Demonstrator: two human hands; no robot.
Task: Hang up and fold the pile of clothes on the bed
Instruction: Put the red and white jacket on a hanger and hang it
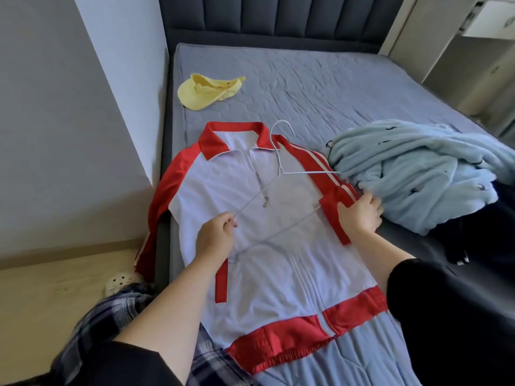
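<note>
While the jacket point(267, 246) lies flat and zipped at centre frame on the bed point(320, 87), the hanging step is in hand.

The left hand point(214, 238) pinches one arm of the wire hanger point(281, 168) lying over the chest; the right hand point(359, 213) grips the folded red sleeve. Next, judging by this, the hanger must go inside the shoulders, which calls for opening the zip or feeding through the hem. A blue fleece pile point(412, 174) waits at right, a yellow cap point(206, 90) upper left.
</note>
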